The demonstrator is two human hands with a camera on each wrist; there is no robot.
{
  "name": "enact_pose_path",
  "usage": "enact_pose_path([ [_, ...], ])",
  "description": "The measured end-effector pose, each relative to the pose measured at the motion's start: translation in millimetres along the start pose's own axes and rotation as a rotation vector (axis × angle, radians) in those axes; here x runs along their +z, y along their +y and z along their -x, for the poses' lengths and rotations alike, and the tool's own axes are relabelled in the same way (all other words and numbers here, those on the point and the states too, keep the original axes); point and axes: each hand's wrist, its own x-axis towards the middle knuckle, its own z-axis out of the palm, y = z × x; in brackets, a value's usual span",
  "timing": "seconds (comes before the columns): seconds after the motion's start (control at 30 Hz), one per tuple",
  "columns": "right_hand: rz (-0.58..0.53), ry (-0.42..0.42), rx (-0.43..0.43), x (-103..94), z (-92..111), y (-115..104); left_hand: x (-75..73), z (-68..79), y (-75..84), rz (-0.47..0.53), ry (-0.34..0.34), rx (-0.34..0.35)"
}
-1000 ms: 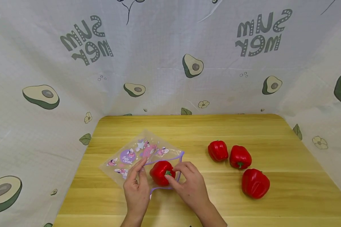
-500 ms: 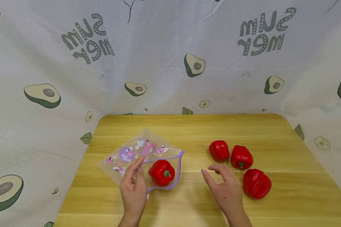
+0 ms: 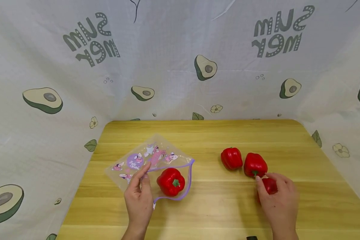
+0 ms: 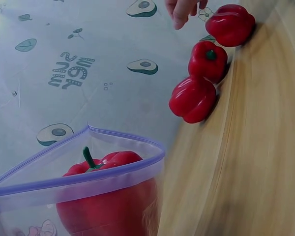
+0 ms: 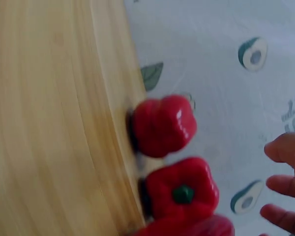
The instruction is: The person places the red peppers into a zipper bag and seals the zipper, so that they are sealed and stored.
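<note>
Currently, my left hand (image 3: 138, 197) pinches the bag (image 3: 135, 161); right of it, my empty right hand (image 3: 279, 201) should evenly straddle the half-covered pepper (image 3: 270, 185)

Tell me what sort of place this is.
Probably a curtained-off tabletop workspace, perhaps set up for recording: a wood-grain table, an avocado-print sheet behind it and at both sides, and red peppers laid out on top.

head: above, forward-down | wrists: low, close, tilted | wrists share: red peppers (image 4: 206, 66)
</note>
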Motion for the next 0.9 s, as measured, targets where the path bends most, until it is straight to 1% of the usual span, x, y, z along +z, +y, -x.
enact_pose_path([
  [0.07, 0.037, -0.068, 0.103, -4.7, -8.6, 6.9, -0.9, -1.1, 1.3, 0.009, 0.002, -0.011],
  [0.13, 0.069, -0.135, 0.177, -8.2, -16.6, 13.9, -1.6, -2.5, 3.0, 0.018, 0.004, -0.016],
  [0.2, 0.079, -0.189, 0.219, -10.0, -23.0, 20.8, -2.1, -3.4, 4.9, 0.025, 0.005, -0.027],
  [0.27, 0.088, -0.249, 0.233, -10.4, -27.1, 27.1, -2.3, -4.0, 6.7, 0.031, 0.008, -0.044],
  [0.4, 0.082, -0.348, 0.231, -7.8, -29.3, 38.0, -3.1, -3.9, 9.5, 0.018, 0.017, -0.088],
  [0.47, 0.072, -0.367, 0.23, -5.5, -28.8, 42.1, -3.9, -3.7, 11.4, 0.01, 0.023, -0.109],
  [0.67, 0.051, -0.379, 0.277, -5.3, -27.8, 49.9, -5.4, -5.1, 18.1, 0.02, 0.031, -0.152],
  [0.9, 0.002, -0.386, 0.31, -5.0, -27.6, 54.2, -7.3, -4.6, 20.1, 0.084, 0.042, -0.147],
])
